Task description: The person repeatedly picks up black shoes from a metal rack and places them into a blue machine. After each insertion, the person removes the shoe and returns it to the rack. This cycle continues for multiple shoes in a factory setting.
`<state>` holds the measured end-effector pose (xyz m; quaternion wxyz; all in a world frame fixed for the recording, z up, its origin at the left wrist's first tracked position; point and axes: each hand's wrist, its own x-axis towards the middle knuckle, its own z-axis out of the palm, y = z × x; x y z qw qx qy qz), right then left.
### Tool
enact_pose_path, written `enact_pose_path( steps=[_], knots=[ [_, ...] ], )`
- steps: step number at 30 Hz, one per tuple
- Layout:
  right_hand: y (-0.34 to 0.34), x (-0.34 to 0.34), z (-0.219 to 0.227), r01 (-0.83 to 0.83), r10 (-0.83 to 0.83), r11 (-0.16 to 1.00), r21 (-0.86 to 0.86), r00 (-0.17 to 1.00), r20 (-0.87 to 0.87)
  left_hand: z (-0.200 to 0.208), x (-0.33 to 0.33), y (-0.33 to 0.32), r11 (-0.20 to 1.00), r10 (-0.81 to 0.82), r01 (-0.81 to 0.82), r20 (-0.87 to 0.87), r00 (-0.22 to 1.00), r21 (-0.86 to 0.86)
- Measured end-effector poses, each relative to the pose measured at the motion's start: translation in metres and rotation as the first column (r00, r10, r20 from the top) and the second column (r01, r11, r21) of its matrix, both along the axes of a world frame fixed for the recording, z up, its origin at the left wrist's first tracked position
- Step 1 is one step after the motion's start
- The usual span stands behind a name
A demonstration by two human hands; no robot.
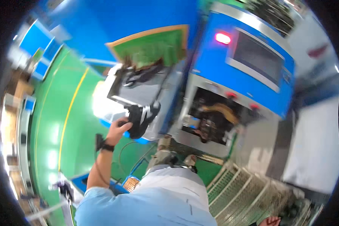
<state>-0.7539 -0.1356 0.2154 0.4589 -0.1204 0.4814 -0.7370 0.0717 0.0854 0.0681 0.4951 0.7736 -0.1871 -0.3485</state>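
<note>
My left hand (118, 130), a dark band on its wrist, is closed on the edge of a black shoe (141, 119) with white markings. The shoe is over the near end of a grey worktop (139, 92). Farther back on that worktop lies another dark item with light parts (133, 77), too blurred to name. At the lower right edge, my right hand (270, 221) is partly cut off, close to some dark objects (292, 211). Its fingers are small and smeared, so their grip is unclear.
A blue machine (211, 52) with a screen (256, 56), a lit red lamp (223, 38) and red buttons stands to the right. Behind the worktop is an orange-framed green panel (150, 45). A pale slatted rack (237, 188) stands near my right side. Cables hang below the worktop.
</note>
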Motion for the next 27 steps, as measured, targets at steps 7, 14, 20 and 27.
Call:
enact_pose_path(
  steps=[7, 14, 20, 27],
  knots=[
    [-0.074, 0.24, -0.075, -0.895, 0.873, 0.444, 0.04, 0.442, 0.205, -0.154, 0.123, 0.052, 0.414, -0.522, 0.167, 0.083, 0.849, 0.895],
    [-0.026, 0.396, -0.117, -0.885, 0.965, 0.255, 0.389, 0.208, -0.16, -0.147, 0.266, -0.115, 0.724, -0.509, 0.125, 0.402, 0.761, 0.678],
    [0.005, 0.458, -0.086, -0.636, 0.981, 0.162, 0.755, 0.021, -0.193, -0.303, 0.374, -0.209, 0.965, 0.165, -0.245, 0.517, 0.84, 0.09],
    [0.025, 0.495, -0.096, -0.458, 0.835, 0.333, 0.824, -0.262, -0.483, -0.188, 0.287, -0.213, 0.958, 0.255, -0.283, 0.567, 0.784, -0.04]
  ],
)
